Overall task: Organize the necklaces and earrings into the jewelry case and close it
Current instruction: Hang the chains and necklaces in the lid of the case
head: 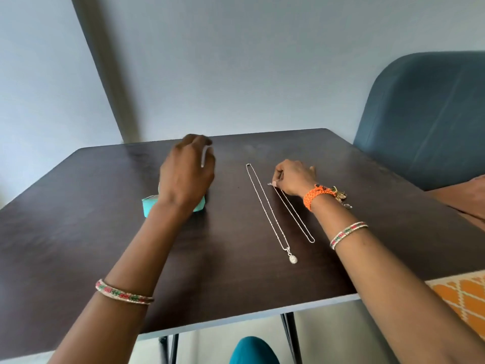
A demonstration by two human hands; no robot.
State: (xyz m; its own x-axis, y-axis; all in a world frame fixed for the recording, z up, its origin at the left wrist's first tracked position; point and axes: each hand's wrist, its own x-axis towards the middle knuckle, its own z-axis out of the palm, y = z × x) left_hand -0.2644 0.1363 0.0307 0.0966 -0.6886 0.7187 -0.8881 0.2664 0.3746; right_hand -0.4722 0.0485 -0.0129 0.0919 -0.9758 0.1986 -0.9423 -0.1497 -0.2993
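Observation:
A small teal jewelry case (148,204) sits on the dark table (78,232), mostly hidden under my left hand (187,172). That hand is blurred, hovers over the case and seems to hold a thin pale object at its fingers; I cannot tell what it is. Two silver necklaces lie stretched out to the right. The longer necklace (265,206) ends in an oval pendant (292,258). The shorter plain chain (295,214) lies beside it, and my right hand (294,177) pinches its upper end. No earrings are visible.
A blue upholstered chair (425,114) stands at the table's far right corner. An orange patterned rug (462,298) lies below the right edge. The wall rises close behind the table. Both forearms wear beaded bangles, and the right wrist wears an orange braided band.

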